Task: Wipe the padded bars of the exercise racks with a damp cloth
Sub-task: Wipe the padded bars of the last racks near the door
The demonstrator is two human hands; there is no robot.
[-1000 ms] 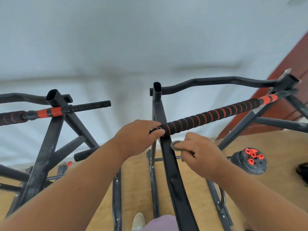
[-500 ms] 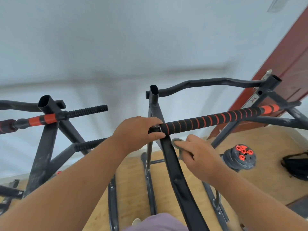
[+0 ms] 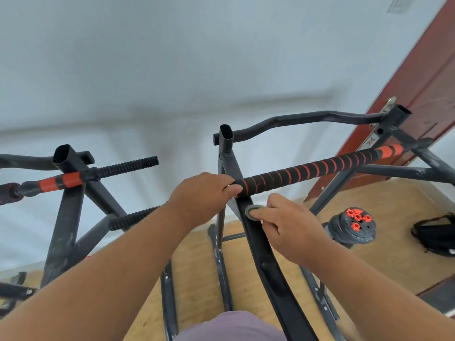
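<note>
Left hand (image 3: 202, 198): curled round the near end of the padded bar (image 3: 307, 172)
Right hand (image 3: 290, 227): pinching a small grey cloth (image 3: 253, 212) against the black upright (image 3: 261, 244) just below
Progress: judged early; the bar's length and the left rack's bars (image 3: 128, 166) unwiped

1. The cloth (image 3: 253, 212) is mostly buried under the right hand (image 3: 290, 227), only a grey edge peeks out.
2. Padded bar (image 3: 310, 172): its near end is covered by the left hand (image 3: 202, 198).
3. Left of that bar, the second rack (image 3: 64, 217) runs off the frame edge.
</note>
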